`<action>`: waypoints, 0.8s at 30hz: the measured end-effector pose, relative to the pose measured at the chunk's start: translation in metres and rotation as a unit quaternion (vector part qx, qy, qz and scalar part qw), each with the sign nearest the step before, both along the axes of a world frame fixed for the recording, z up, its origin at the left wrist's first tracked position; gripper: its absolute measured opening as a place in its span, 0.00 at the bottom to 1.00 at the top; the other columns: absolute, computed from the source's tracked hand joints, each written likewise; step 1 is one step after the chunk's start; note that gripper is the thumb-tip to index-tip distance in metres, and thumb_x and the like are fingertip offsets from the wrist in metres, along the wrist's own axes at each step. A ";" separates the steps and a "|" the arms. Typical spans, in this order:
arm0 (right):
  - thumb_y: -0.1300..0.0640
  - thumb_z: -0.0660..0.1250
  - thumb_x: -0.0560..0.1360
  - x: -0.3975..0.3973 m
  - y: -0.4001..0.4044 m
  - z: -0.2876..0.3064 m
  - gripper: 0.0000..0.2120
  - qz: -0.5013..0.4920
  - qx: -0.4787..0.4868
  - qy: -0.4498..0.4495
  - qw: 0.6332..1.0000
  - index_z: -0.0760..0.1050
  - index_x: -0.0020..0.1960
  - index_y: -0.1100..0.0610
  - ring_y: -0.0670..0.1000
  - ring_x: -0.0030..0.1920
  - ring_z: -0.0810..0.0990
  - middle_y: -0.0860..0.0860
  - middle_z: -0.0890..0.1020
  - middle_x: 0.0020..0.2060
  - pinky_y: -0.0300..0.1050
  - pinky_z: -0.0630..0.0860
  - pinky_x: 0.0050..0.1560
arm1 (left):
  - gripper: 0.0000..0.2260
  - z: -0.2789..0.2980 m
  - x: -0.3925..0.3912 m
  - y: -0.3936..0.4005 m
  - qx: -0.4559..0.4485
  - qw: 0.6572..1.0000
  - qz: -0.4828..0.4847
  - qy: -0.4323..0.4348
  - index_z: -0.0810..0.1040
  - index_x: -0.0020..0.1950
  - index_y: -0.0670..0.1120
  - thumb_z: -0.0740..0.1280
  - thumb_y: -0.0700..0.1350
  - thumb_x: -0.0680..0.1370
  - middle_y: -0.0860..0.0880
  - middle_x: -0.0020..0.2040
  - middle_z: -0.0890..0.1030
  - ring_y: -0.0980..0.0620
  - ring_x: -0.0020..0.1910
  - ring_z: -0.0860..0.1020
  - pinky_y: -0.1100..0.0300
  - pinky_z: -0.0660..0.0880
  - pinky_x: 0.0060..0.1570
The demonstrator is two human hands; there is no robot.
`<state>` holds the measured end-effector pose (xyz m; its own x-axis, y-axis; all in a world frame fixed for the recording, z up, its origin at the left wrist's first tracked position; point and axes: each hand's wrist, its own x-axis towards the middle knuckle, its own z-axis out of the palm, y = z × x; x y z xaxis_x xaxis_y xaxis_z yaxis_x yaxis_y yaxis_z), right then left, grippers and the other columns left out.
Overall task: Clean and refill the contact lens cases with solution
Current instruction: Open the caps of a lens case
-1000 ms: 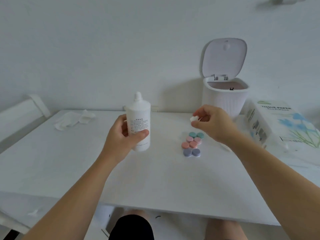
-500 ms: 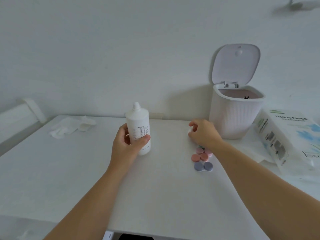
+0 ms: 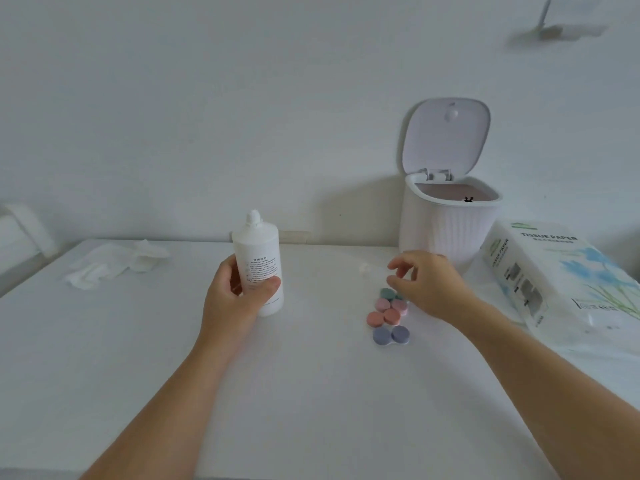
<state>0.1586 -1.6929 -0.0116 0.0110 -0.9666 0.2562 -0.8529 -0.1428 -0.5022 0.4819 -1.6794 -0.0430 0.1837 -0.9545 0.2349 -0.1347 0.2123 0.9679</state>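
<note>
My left hand [image 3: 232, 299] grips a white solution bottle [image 3: 258, 258] that stands upright on the white table [image 3: 173, 358], its nozzle uncovered. The bottle's small white cap [image 3: 363, 268] lies on the table just left of my right hand [image 3: 427, 285]. That hand hovers with loosely bent fingers and holds nothing. Beside and partly under it sits a column of contact lens cases: a green one [image 3: 387, 293] partly hidden, a pink one [image 3: 390, 304], an orange one [image 3: 383, 318] and a purple one [image 3: 391, 335], all with lids on.
A white bin [image 3: 448, 230] with its lid up stands at the back right against the wall. A pack of tissue paper [image 3: 557, 275] lies to its right. Crumpled tissues [image 3: 114, 263] lie at the back left.
My right hand carried the cap down, set it on the table and let go. The bottle came down onto the table. The camera view shifted left and up.
</note>
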 end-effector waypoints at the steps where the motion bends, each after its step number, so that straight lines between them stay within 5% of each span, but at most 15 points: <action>1: 0.52 0.72 0.75 -0.007 0.008 -0.001 0.05 0.005 -0.005 -0.007 1.000 0.79 0.50 0.45 0.43 0.37 0.76 0.40 0.81 0.41 0.36 0.70 0.37 | 0.25 0.000 0.000 0.000 -0.001 1.000 -0.002 -0.001 0.77 0.63 0.60 0.77 0.52 0.67 0.62 0.56 0.84 0.62 0.55 0.82 0.57 0.78 0.53; 9: 0.58 0.73 0.75 -0.034 0.036 -0.015 0.03 0.045 -0.075 -0.006 0.996 0.83 0.47 0.51 0.37 0.39 0.76 0.40 0.78 0.35 0.27 0.69 0.38 | 0.31 0.005 -0.003 0.007 -0.016 1.000 0.015 -0.012 0.74 0.67 0.58 0.77 0.54 0.65 0.59 0.61 0.82 0.58 0.60 0.80 0.46 0.77 0.64; 12: 0.58 0.75 0.74 -0.032 0.044 -0.017 0.02 0.082 -0.069 -0.037 0.994 0.84 0.44 0.52 0.41 0.34 0.74 0.43 0.78 0.33 0.30 0.69 0.36 | 0.33 0.009 -0.008 0.020 -0.074 0.989 0.119 -0.049 0.71 0.68 0.58 0.75 0.59 0.65 0.61 0.64 0.75 0.55 0.63 0.75 0.56 0.73 0.63; 15: 0.54 0.75 0.73 -0.030 0.052 -0.016 0.03 0.118 -0.028 -0.080 0.989 0.83 0.41 0.49 0.42 0.31 0.72 0.43 0.78 0.31 0.33 0.69 0.34 | 0.23 0.016 -0.019 0.038 -0.230 0.947 0.184 -0.130 0.71 0.61 0.56 0.73 0.55 0.69 0.60 0.55 0.72 0.48 0.57 0.74 0.64 0.70 0.55; 18: 0.45 0.76 0.70 -0.027 0.057 -0.013 0.05 0.146 0.018 -0.111 0.983 0.82 0.39 0.44 0.41 0.29 0.70 0.41 0.75 0.28 0.33 0.66 0.32 | 0.15 0.023 -0.043 0.048 -0.287 0.933 0.096 -0.195 0.76 0.56 0.49 0.72 0.51 0.72 0.53 0.49 0.74 0.51 0.46 0.75 0.66 0.70 0.50; 24: 0.38 0.78 0.65 -0.021 0.053 -0.001 0.10 0.189 0.086 -0.009 0.978 0.78 0.37 0.39 0.42 0.30 0.72 0.46 0.79 0.32 0.36 0.69 0.34 | 0.13 0.039 -0.092 0.035 -0.120 0.893 -0.222 -0.371 0.79 0.50 0.59 0.69 0.63 0.70 0.58 0.45 0.78 0.52 0.38 0.75 0.62 0.73 0.38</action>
<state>0.1379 -1.6403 -0.0123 0.3722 -0.9235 0.0931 -0.7466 -0.3575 -0.5610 0.3898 -1.6440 -0.0044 -0.4924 -0.8001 0.3426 -0.5718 0.5942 0.5656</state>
